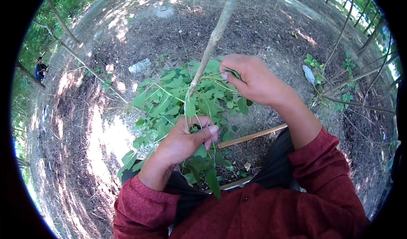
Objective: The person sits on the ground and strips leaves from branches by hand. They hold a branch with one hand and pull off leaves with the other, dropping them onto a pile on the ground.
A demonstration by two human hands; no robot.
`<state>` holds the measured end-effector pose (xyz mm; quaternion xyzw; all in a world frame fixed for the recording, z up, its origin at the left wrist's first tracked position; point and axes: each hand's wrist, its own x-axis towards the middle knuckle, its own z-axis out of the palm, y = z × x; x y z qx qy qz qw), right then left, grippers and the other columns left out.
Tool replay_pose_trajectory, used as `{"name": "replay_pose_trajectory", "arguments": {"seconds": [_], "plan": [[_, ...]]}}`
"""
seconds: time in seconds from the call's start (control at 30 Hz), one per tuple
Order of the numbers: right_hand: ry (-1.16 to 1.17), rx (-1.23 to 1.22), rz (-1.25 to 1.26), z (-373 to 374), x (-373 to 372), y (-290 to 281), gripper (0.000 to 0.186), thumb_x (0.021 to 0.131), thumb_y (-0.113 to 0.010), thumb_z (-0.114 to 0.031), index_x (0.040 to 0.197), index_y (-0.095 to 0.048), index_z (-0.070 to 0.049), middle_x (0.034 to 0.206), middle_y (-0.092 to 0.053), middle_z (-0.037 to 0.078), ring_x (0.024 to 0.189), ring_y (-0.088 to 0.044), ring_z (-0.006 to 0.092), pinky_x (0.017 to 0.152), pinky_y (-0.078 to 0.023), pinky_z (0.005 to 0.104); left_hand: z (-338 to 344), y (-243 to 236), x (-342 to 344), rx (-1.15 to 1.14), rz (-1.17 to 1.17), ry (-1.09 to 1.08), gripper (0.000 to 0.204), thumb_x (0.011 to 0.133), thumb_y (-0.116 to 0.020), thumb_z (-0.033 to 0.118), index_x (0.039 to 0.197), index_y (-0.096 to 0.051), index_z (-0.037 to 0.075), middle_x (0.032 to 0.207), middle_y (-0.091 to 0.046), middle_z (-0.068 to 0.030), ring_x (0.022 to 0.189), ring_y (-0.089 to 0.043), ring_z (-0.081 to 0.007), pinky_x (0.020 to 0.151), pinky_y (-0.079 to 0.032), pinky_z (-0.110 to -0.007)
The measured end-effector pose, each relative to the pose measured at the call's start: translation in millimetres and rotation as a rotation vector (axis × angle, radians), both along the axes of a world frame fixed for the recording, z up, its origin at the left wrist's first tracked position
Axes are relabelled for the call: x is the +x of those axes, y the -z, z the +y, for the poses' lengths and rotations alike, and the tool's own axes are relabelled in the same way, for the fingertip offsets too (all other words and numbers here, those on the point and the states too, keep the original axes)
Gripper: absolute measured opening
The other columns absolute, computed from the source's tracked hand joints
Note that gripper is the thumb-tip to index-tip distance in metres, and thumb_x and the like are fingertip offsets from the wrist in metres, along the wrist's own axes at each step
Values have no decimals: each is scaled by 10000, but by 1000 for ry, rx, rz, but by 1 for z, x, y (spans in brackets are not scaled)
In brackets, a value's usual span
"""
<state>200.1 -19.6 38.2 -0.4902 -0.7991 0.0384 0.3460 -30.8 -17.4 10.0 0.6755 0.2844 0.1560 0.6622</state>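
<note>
Pinches thin stems (186, 107) between the fingers of the left hand (181, 138), just below the lower end of a bare branch (214, 40). Grips a green leaf (234, 73) in the closed fingers of the right hand (252, 80), beside the leafy cluster (167, 95) above the ground (258, 116); cannot tell the exact number of stems pinched.
</note>
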Motion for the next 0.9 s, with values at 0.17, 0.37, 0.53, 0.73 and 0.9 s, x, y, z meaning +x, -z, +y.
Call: {"name": "replay_pose_trajectory", "arguments": {"seconds": [0.17,0.37,0.53,0.73,0.9], "plan": [[109,-40,-19,6,11,12,109,826,-606,-101,850,-537,-21,766,-542,164,738,-552,375,646,-440,412,0,-3,2,-68,33,-4,229,907,-584,191,742,-609,33,592,-544,8,527,-476,-55,494,-349,-192],[227,-69,-34,17,39,31,132,812,-629,-108,823,-544,-7,765,-548,173,742,-552,375,650,-437,415,2,-3,-2,-61,47,-16,219,904,-579,172,732,-604,38,577,-533,11,525,-473,-53,494,-343,-188],[435,-169,-114,26,71,52,159,820,-617,-162,781,-563,-18,741,-584,164,723,-568,377,655,-448,433,1,-9,-8,-37,49,-55,221,907,-566,165,728,-603,41,576,-526,13,544,-473,-56,526,-348,-200],[561,-456,293,20,101,36,181,864,-559,-176,778,-570,-17,747,-629,129,631,-581,228,596,-450,363,8,-14,-25,-8,-44,-206,225,915,-555,164,730,-609,47,585,-525,15,567,-464,-60,574,-352,-217],[260,-726,873,13,59,19,117,874,-549,-154,807,-544,-58,840,-661,113,581,-541,81,485,-408,231,9,-20,-23,-51,-130,-255,223,907,-565,154,727,-606,28,595,-532,9,559,-473,-62,536,-342,-203]]}}
